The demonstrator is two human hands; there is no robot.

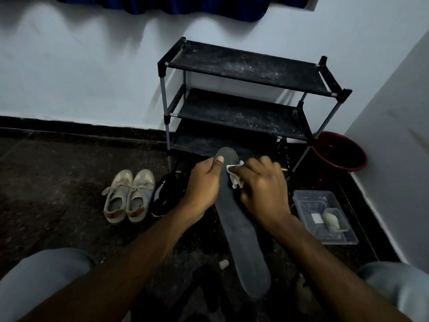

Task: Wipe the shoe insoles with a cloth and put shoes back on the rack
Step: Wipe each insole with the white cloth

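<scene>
Left hand [204, 182] grips the dark insole [239, 219] near its toe end, held above the floor before the rack [243, 89]; right hand [262, 184] pinches the white cloth [235, 175] against it. Best to brace firmly and stroke toe to heel, refolding the cloth when soiled.

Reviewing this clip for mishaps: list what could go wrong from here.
1. The left hand grips the insole only near its far end; the long free end could flex or slip as the right hand rubs with the cloth.
2. The rack shelves look dusty, so whatever goes back on them may get dirty.
</scene>
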